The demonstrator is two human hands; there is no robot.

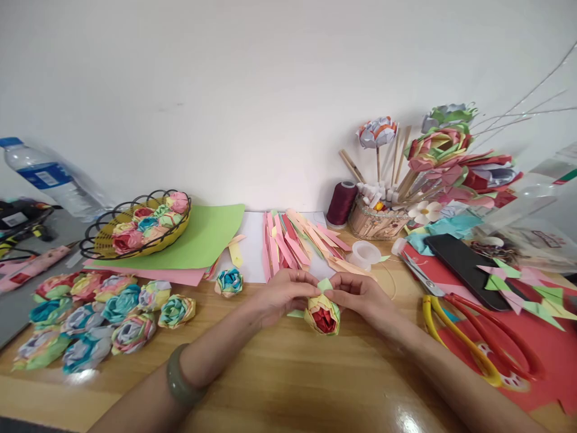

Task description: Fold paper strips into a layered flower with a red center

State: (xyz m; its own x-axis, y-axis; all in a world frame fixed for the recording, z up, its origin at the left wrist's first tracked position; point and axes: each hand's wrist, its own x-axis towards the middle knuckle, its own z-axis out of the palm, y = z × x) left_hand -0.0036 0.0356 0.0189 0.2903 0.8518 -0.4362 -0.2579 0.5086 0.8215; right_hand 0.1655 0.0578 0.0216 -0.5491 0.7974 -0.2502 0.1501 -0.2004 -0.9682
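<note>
A paper flower (323, 317) with a red centre and yellow outer petals is between my two hands, over the wooden table (288, 385). My left hand (288, 296) pinches its upper left side with thumb and fingers. From the right, my right hand (358, 294) grips the top, thumb against a light green paper piece (324, 285) that sticks up from the flower. Another green bit (296, 313) shows beside my left fingers. Folded paper strips (288, 240) in pink, red and peach lie just behind my hands. A small blue paper flower (229, 281) sits left of them.
Several paper flowers (124, 304) and a yellow basket (106, 237) are at the left, near a bottle (47, 174). Right of my hands lie scissors (473, 343), a phone (466, 270) and red paper (552, 355). Behind stand a thread spool (341, 204) and a flower-filled holder (376, 221).
</note>
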